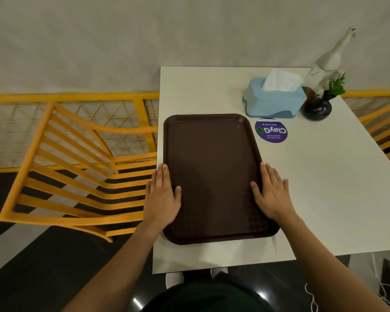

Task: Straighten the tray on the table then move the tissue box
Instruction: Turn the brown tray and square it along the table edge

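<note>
A dark brown tray (pixel 212 167) lies flat on the white table (pixel 324 188), along its left side, with its long edges running away from me. My left hand (pixel 163 197) rests flat on the tray's left rim, fingers together and thumb on the tray's surface. My right hand (pixel 271 192) lies flat on the right rim in the same way. A light blue tissue box (pixel 274 102) with a white tissue sticking up stands behind the tray's far right corner, untouched.
A round purple sticker (pixel 271 131) sits on the table beside the tray. A dark vase with a green plant (pixel 318 108) and a white figurine (pixel 327 64) stand right of the tissue box. Yellow chairs (pixel 77 167) flank the table on both sides.
</note>
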Tool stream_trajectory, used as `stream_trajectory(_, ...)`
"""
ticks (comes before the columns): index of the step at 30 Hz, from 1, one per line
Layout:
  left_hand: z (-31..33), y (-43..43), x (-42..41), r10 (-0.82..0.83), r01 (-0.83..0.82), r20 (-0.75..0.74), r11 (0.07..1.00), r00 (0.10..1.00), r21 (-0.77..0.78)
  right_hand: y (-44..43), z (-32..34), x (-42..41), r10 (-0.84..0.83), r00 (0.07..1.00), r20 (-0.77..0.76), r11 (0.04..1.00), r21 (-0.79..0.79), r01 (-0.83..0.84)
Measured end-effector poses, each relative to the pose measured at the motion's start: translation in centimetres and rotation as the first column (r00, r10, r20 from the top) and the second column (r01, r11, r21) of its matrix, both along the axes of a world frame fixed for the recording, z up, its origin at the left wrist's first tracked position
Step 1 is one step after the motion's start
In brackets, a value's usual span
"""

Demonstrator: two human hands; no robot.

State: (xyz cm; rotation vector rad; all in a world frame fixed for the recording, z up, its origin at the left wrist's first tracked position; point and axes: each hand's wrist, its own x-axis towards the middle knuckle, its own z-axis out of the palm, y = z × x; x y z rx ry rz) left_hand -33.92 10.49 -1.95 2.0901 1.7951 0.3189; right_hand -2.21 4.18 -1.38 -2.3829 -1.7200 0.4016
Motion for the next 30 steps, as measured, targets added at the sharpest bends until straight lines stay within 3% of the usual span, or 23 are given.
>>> stream_trajectory(5,0.1,2.6,0.5,-0.013,0.014,-0.043,1.000,0.999,0.017,2.1,0.5,1.5,0.044,0.999,-0.012,0.999,0.017,-0.044)
stream_trajectory(30,-1.0,1.0,0.6,0.066,-0.065,0.076,0.998,0.995,-0.018,3.7,-0.4,2.3,0.105,0.994,-0.012,0.994,-0.007,-0.105)
